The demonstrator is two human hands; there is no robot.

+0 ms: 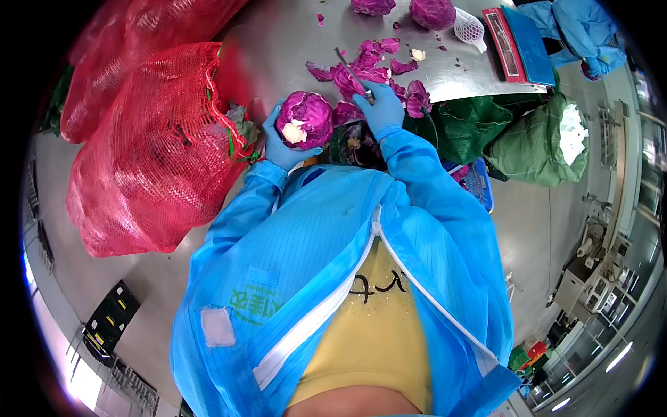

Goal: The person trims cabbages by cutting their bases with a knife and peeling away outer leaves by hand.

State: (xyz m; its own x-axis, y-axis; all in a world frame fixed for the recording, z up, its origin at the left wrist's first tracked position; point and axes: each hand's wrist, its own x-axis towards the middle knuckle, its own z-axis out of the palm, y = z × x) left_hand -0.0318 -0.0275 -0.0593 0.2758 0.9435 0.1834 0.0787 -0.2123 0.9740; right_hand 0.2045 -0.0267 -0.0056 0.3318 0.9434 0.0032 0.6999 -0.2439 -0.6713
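Note:
My left hand [278, 144], in a blue glove, cups a red cabbage [306, 118] from the left and below. The pale cut stem end of the cabbage faces up toward me. In my blue-gloved right hand [383, 110] is a knife [351, 71], its thin dark blade pointing up and to the left, apart from the cabbage. Beyond the knife, loose purple cabbage leaves [368, 64] lie in a heap on the metal table [278, 52]. A pale cut piece of stem [417, 55] rests by the leaves.
Large red mesh sacks [153, 153] bulge at the left. Two more cabbages [432, 12] and a white foam net [470, 30] lie at the table's far side, near a blue and red case [517, 45]. Green sacks [545, 142] stand right; a blue-clad person [583, 31] is beyond.

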